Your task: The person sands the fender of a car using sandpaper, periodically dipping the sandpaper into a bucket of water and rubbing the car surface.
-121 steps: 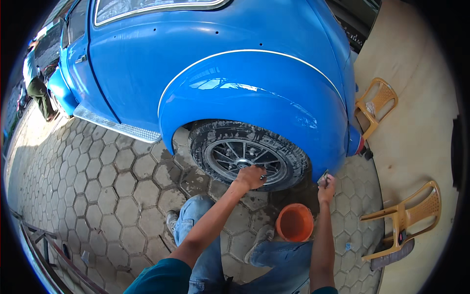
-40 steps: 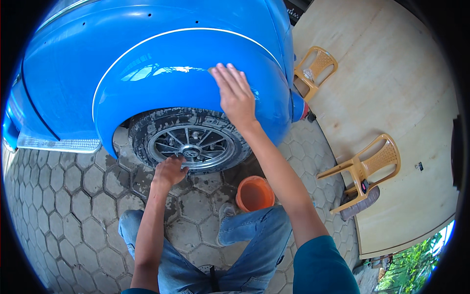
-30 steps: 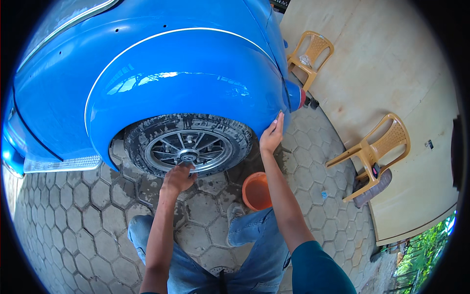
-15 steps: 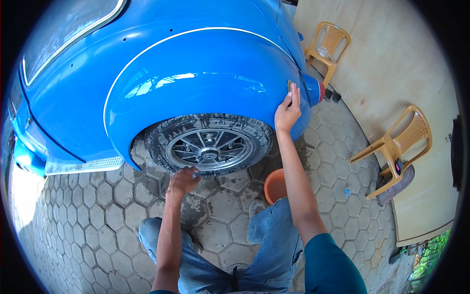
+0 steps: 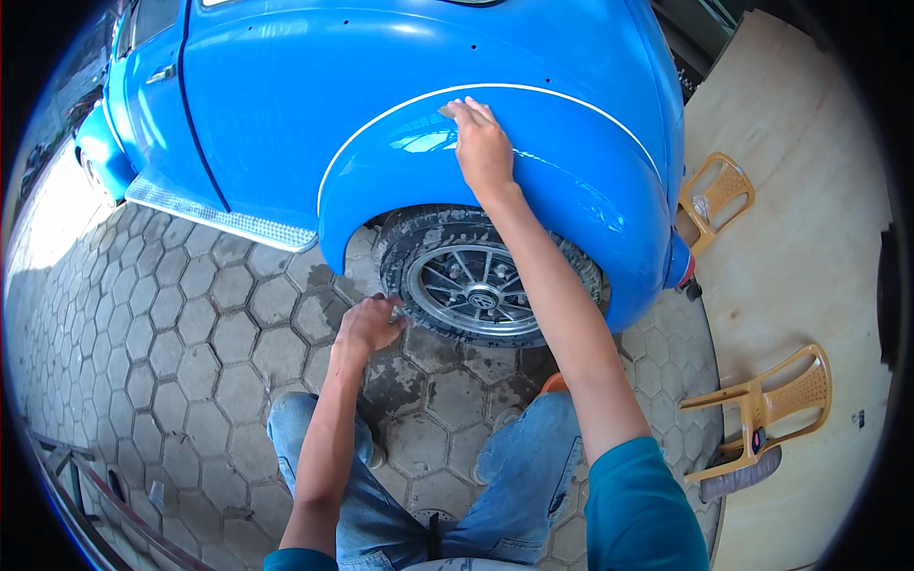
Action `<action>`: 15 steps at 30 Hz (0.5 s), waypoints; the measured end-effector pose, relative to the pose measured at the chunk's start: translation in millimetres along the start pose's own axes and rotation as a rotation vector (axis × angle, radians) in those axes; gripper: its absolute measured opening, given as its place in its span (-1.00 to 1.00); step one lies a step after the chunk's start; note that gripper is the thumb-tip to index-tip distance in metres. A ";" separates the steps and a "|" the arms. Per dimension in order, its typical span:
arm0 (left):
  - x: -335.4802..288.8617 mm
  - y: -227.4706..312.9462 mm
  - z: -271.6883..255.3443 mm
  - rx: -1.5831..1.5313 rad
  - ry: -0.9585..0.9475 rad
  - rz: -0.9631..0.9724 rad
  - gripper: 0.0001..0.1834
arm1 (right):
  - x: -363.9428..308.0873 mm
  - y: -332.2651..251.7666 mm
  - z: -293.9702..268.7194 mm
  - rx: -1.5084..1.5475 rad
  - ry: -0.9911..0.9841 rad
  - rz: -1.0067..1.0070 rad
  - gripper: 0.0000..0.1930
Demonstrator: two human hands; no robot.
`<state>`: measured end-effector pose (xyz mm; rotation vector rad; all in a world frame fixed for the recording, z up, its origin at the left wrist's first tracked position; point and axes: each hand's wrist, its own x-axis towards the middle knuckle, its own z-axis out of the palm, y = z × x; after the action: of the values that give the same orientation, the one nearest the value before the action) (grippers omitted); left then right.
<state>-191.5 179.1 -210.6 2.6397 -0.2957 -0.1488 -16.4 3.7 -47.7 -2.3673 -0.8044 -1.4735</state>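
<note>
My right hand [image 5: 484,147] reaches up onto the blue rear fender [image 5: 562,162], just below its white trim line. Under its fingertips is a small flat greyish-tan piece [image 5: 447,111], pressed against the paint; its material is hard to tell. Beside the lower left edge of the tire [image 5: 393,257] is my left hand [image 5: 369,324], its fingers curled and its thumb close to them. Whatever sits between those fingers is too small to make out. The wheel's silver spoked rim [image 5: 481,297] is partly covered by my right forearm.
An orange bucket [image 5: 554,383] shows partly behind my right arm. Two tan plastic chairs [image 5: 781,404] stand by a pale board [image 5: 790,200] on the right. A ridged running board [image 5: 224,214] juts out at left. Hexagonal paving [image 5: 219,390] lies underfoot.
My right hand has gone from the fender's rear end, near the tail light, leftward to its top. My left hand stays low by the tire. The whole view has shifted toward the car's front.
</note>
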 end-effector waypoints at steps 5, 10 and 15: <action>-16.1 -32.8 -11.2 -0.037 0.069 -0.060 -0.59 | -48.8 -68.2 73.4 -0.127 -0.368 -0.402 -0.74; -25.0 -28.8 -19.5 0.012 -0.002 -0.136 -0.63 | -50.6 -58.4 58.2 -0.068 -0.292 -0.476 -0.75; -1.6 -7.1 -2.8 0.007 -0.004 -0.056 -0.60 | -29.8 -1.5 -12.1 -0.147 -0.192 -0.454 -0.70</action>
<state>-191.3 186.8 -211.4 2.6558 -0.2240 -0.1715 -36.5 -10.4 -68.5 -2.5815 -1.4024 -1.5182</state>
